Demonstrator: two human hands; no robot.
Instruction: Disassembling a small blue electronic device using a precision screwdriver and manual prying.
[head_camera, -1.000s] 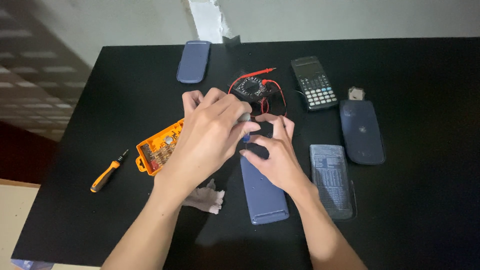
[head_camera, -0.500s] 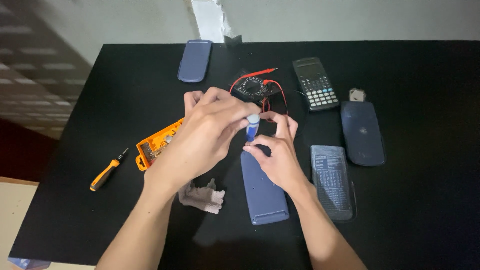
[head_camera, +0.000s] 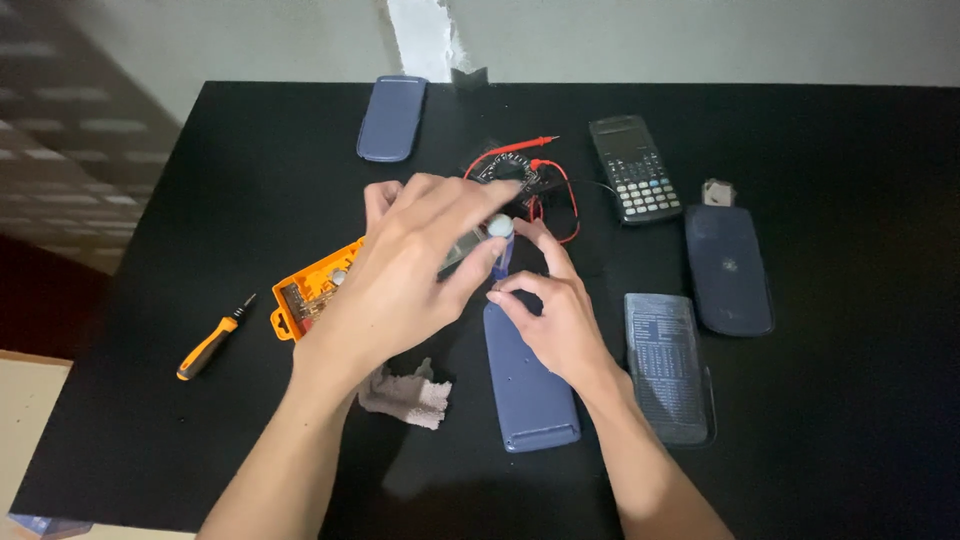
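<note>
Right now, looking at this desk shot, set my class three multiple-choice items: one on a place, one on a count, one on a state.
1. Where does the screwdriver lie?
A. at the table's left side, left of the orange case
B. beside the calculator
C. on the cloth

2. How many blue covers lie on the table, shut or face down?
A. one
B. three
C. five

3. What is the left hand doing?
A. resting flat on the table
B. gripping the screwdriver
C. pinching a small blue tool upright

Answers: 1 A, its orange handle lies left of the case. 2 B, one at the far edge, one under the right hand, one at right. 3 C, fingers close on its pale cap.
</note>
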